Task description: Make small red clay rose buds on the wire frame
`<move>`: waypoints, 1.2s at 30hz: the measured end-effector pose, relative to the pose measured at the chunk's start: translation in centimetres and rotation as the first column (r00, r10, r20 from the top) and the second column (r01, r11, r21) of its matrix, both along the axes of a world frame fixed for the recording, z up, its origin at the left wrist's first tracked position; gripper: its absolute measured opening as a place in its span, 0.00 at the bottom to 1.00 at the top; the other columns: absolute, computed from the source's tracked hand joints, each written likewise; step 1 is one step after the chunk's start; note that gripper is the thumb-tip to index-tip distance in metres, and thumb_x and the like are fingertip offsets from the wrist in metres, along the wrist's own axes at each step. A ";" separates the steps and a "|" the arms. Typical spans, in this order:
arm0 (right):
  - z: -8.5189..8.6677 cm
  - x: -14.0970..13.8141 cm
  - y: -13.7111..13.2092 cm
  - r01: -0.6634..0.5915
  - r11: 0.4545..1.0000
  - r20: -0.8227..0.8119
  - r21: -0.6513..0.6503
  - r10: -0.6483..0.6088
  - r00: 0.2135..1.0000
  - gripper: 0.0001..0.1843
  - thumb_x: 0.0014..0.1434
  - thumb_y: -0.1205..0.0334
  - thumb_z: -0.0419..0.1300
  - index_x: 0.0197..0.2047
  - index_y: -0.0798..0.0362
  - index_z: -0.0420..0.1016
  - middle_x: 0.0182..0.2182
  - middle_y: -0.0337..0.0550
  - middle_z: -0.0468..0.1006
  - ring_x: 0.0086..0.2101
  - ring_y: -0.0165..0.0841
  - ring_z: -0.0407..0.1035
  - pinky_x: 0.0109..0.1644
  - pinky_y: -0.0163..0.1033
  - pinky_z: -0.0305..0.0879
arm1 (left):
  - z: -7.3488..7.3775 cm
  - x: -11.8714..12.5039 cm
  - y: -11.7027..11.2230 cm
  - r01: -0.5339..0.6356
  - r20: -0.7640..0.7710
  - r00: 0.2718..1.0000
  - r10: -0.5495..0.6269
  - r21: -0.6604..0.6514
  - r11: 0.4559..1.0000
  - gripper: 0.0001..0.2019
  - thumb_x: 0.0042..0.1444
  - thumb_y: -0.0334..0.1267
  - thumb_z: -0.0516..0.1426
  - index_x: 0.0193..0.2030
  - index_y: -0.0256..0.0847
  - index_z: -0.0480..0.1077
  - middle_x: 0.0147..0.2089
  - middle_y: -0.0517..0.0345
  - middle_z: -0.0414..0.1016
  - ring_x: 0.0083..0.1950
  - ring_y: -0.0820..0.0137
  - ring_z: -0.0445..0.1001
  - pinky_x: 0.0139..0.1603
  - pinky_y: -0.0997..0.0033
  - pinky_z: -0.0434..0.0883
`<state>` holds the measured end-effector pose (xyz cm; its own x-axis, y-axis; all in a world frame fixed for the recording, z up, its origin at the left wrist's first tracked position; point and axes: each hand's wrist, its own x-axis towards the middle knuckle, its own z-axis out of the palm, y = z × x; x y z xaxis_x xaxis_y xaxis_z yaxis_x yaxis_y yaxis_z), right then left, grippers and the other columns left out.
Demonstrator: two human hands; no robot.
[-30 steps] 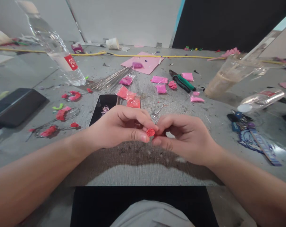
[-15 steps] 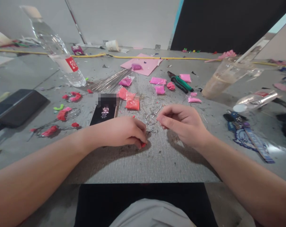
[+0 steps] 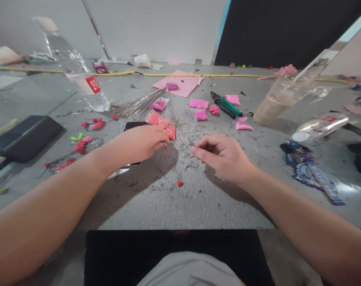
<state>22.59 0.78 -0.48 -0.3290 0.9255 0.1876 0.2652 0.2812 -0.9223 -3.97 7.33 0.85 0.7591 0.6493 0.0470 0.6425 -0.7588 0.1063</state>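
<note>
My right hand (image 3: 224, 157) is closed, thumb and forefinger pinching a thin bent wire loop (image 3: 187, 151) just above the table. My left hand (image 3: 149, 141) is over the phone (image 3: 135, 125), beside a clear packet of orange-red clay (image 3: 170, 130). Its fingers curl down together at the packet's near edge; the thumb and fingertips are hidden, so I cannot tell whether they grip anything. A tiny red crumb (image 3: 168, 148) lies below those fingers. Nearer to me, a small red clay lump (image 3: 179, 183) rests on the table between my hands.
Pink clay packets (image 3: 198, 103) and green-handled pliers (image 3: 226, 106) lie ahead. A bundle of metal wires (image 3: 141, 104) points toward a pink sheet (image 3: 186, 85). A water bottle (image 3: 85, 83) stands left, a drink cup (image 3: 271, 105) right. Wire pieces with red clay (image 3: 83, 145) lie left.
My left hand has let go of the red lump, leaving it on the table, and moved up and left to the orange-red packet. My right hand has shifted slightly left with the wire.
</note>
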 end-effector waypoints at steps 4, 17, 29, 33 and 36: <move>-0.2 -0.1 0.0 -0.013 1.000 0.036 0.019 0.012 0.999 0.12 0.65 0.56 0.65 0.32 0.54 0.78 0.22 0.34 0.71 0.23 0.25 0.60 0.25 0.34 0.54 | -0.3 0.5 -0.3 0.000 0.008 1.000 0.001 -0.017 1.000 0.14 0.70 0.41 0.52 0.48 0.39 0.79 0.49 0.48 0.80 0.50 0.59 0.78 0.50 0.61 0.70; -0.4 -0.2 0.2 -0.033 0.940 0.230 0.339 -0.049 0.972 0.04 0.65 0.62 0.64 0.38 0.53 0.80 0.32 0.42 0.81 0.32 0.31 0.73 0.36 0.38 0.69 | -0.1 2.7 -2.4 -0.088 0.429 0.856 0.287 -0.426 0.900 0.09 0.65 0.42 0.60 0.43 0.42 0.81 0.37 0.59 0.83 0.38 0.68 0.79 0.40 0.69 0.72; -0.3 -0.5 -0.5 -0.091 0.875 0.240 0.476 -0.030 0.970 0.04 0.65 0.67 0.62 0.39 0.52 0.79 0.32 0.41 0.81 0.31 0.30 0.72 0.36 0.37 0.68 | 0.6 3.5 -4.3 0.006 0.558 0.738 0.380 -0.568 0.823 0.05 0.60 0.39 0.66 0.36 0.40 0.80 0.30 0.61 0.80 0.31 0.73 0.76 0.34 0.74 0.71; -0.3 -0.6 -0.6 -0.116 0.888 0.252 0.444 0.000 0.968 0.04 0.64 0.68 0.62 0.37 0.52 0.77 0.30 0.39 0.78 0.30 0.29 0.71 0.35 0.36 0.67 | 0.5 3.5 -4.3 0.040 0.555 0.750 0.360 -0.581 0.813 0.07 0.59 0.41 0.66 0.37 0.40 0.81 0.31 0.60 0.82 0.32 0.72 0.77 0.34 0.73 0.73; -0.2 -0.5 -0.5 -0.132 0.896 0.254 0.425 0.022 0.967 0.04 0.63 0.69 0.62 0.36 0.52 0.76 0.29 0.38 0.77 0.30 0.29 0.70 0.35 0.36 0.66 | 0.3 3.6 -4.4 0.060 0.567 0.735 0.373 -0.602 0.796 0.07 0.59 0.41 0.67 0.37 0.40 0.81 0.33 0.59 0.83 0.33 0.72 0.78 0.35 0.73 0.74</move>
